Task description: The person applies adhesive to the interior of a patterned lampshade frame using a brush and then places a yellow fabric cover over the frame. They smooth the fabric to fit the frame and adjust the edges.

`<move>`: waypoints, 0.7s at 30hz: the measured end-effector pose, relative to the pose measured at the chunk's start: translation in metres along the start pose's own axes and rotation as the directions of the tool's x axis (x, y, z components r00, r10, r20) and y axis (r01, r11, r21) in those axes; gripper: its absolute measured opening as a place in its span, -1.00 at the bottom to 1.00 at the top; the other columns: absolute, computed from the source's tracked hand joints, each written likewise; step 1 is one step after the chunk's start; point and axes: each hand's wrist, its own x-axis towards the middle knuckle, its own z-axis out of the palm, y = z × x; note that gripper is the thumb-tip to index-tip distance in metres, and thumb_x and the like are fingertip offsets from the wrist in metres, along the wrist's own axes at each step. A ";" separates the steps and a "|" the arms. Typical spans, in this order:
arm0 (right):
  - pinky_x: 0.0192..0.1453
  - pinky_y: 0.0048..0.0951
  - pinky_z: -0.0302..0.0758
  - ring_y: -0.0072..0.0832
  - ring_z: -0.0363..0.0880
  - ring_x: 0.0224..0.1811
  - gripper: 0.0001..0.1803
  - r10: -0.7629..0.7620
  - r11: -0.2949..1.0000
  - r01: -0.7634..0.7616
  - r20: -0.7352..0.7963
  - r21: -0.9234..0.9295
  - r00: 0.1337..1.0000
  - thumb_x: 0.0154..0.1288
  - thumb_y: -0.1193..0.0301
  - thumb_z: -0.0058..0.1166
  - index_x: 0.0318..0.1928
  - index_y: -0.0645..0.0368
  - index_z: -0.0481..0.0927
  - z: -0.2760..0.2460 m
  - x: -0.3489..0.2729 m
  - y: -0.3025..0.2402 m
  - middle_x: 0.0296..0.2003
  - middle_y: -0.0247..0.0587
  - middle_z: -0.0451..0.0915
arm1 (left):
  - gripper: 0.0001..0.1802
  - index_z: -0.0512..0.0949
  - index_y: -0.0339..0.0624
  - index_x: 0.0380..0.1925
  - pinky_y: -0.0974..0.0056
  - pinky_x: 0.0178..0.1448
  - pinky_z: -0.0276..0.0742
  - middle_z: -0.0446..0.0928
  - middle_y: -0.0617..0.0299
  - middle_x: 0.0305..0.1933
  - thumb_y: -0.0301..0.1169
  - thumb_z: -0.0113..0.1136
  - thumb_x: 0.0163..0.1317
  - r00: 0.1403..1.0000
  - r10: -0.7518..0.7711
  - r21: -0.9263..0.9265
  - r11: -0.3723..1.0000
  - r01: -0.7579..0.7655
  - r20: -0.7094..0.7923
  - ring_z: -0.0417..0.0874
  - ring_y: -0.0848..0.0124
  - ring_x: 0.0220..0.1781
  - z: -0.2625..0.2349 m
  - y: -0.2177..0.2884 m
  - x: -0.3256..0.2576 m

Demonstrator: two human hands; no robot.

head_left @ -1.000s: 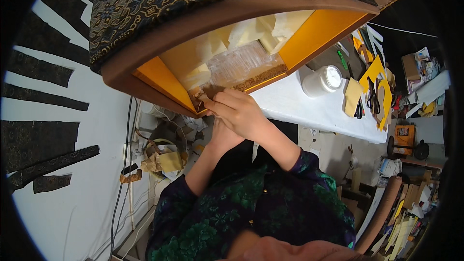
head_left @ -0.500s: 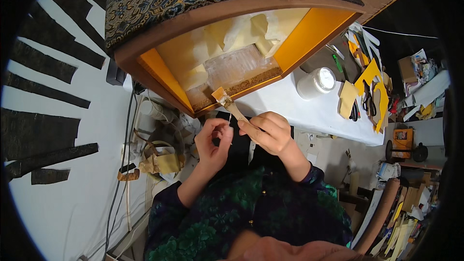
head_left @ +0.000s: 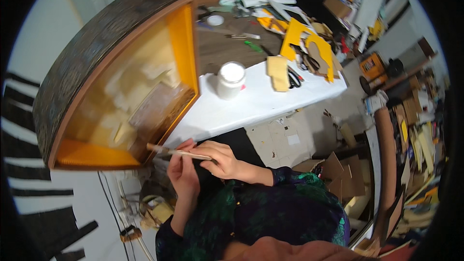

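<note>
A flat brush with a pale wooden handle is gripped in my right hand, its bristle end pointing left. My left hand is at the brush's front part, fingers closed together; whether they pinch the brush or something small is hidden. Just beyond the bristles stands a curved box with a brown rim, a dark patterned outer covering and yellow inner sides. Its inner back wall has whitish smears and a damp-looking brown patch. An open white jar with white contents stands to the right of the box.
On the white-covered table lie a beige sponge-like block, black-handled scissors and yellow cut sheets. Dark strips hang at the far left. Cardboard pieces and a long brown roll stand at the right.
My view has swung to the right, so the box now sits farther left. The brush has tipped from upright to nearly level, and my hands have come closer together around it.
</note>
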 end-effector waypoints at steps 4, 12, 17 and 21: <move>-0.44 -0.54 0.44 -0.59 0.47 -0.51 -0.76 0.126 0.988 -0.152 -0.502 -0.011 0.855 0.52 0.62 -0.29 -0.13 0.28 0.53 -0.079 -0.023 0.025 -0.51 -0.29 0.51 | -0.81 0.52 -0.35 -0.07 0.17 0.19 0.54 0.62 0.00 -0.05 -0.43 0.01 0.51 0.993 0.044 -0.053 0.998 -0.038 0.113 0.65 0.27 0.00 0.014 -0.003 0.003; -0.59 -0.49 0.27 -0.68 0.37 -0.69 -0.66 0.237 0.720 -0.646 -0.786 -0.253 0.571 0.49 0.30 0.08 -0.41 0.26 0.65 -0.279 -0.040 0.101 -0.65 -0.33 0.55 | -0.81 0.51 -0.31 -0.14 0.23 0.04 0.57 0.66 0.05 -0.18 -0.38 0.02 0.52 0.968 -0.106 0.058 0.994 0.096 0.225 0.66 0.36 -0.14 0.063 -0.022 -0.003; -0.30 -0.25 0.48 -0.21 0.61 -0.48 -0.62 0.206 0.585 -0.722 -0.792 -0.370 0.574 0.45 0.25 0.08 -0.41 0.30 0.68 -0.310 -0.003 0.112 -0.50 -0.02 0.65 | -0.80 0.51 -0.32 -0.12 0.23 0.06 0.57 0.66 0.04 -0.16 -0.37 0.03 0.52 0.960 -0.134 0.092 0.989 0.115 0.245 0.66 0.35 -0.14 0.071 -0.025 -0.002; -0.07 -0.17 0.56 -0.11 0.66 -0.16 -0.86 -0.028 0.321 -0.593 -0.634 -0.738 0.773 0.26 0.42 0.15 -0.31 0.23 0.71 -0.399 0.015 0.152 -0.28 0.06 0.68 | -0.80 0.50 -0.32 -0.11 0.23 0.08 0.55 0.65 0.04 -0.15 -0.38 0.03 0.52 0.943 -0.173 0.109 0.983 0.148 0.283 0.67 0.35 -0.12 0.074 -0.028 -0.002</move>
